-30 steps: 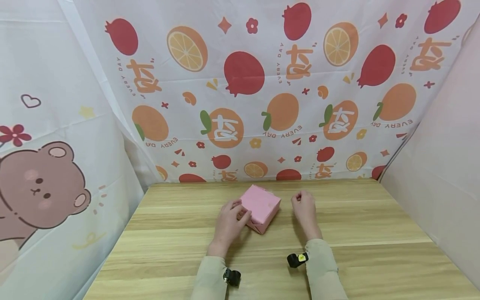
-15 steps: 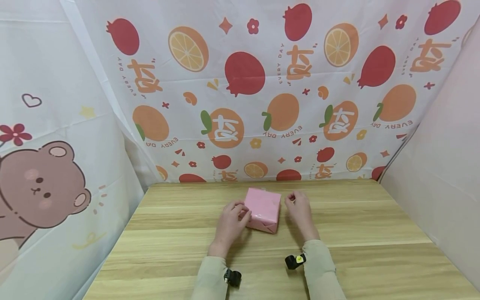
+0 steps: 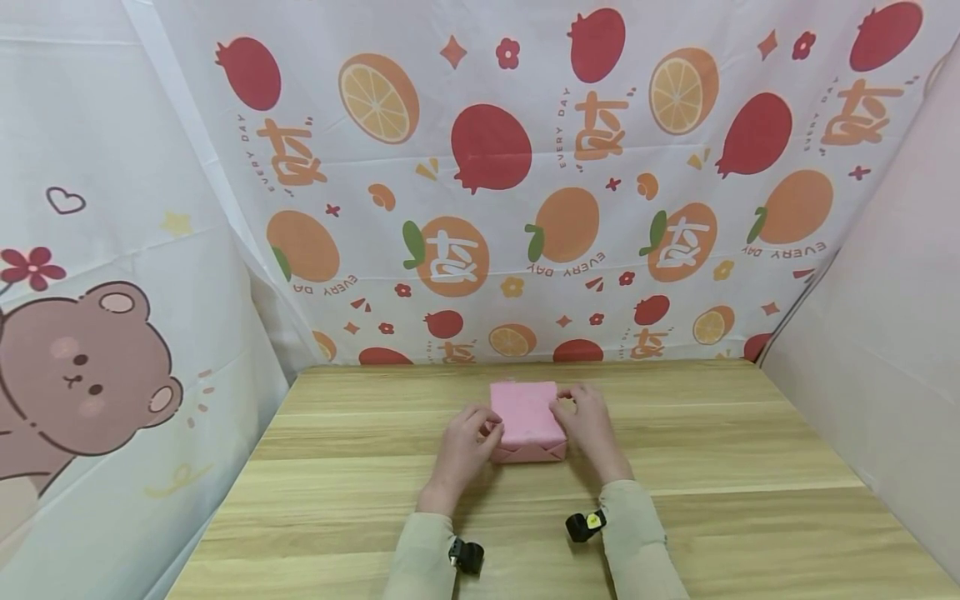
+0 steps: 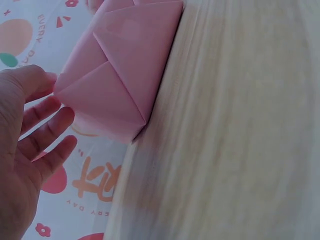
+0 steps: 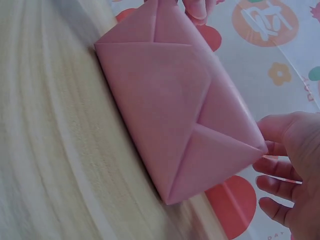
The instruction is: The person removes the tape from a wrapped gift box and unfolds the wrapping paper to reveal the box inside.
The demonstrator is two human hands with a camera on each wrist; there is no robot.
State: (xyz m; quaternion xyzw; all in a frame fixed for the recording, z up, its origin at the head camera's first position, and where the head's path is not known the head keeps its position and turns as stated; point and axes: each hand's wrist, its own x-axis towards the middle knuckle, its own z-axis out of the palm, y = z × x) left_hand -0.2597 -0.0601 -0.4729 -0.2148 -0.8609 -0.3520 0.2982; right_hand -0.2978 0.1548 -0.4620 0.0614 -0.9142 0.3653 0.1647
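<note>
A box wrapped in pink paper [image 3: 527,412] lies on the wooden table, its folded end facing me. At its left side is my left hand [image 3: 462,446], fingers loosely bent, with thumb and fingertips touching the box's edge. My right hand [image 3: 591,427] touches the right side with its fingertips. In the left wrist view the pink box [image 4: 120,60] shows triangular folds, and the fingers of the left hand [image 4: 30,135] are spread apart beside its corner. The right wrist view has the thumb and index finger of the right hand [image 5: 292,165] against a box corner [image 5: 215,160].
The wooden table [image 3: 720,500] runs back to a white curtain printed with fruit [image 3: 487,208]. Another white curtain with a bear print [image 3: 82,367] hangs on the left. Dark wrist cameras [image 3: 467,557] sit on both sleeves.
The box has turned from a slanted position until its folded end faces me squarely. My right hand has moved left to touch its side. My left hand has stayed nearly in place.
</note>
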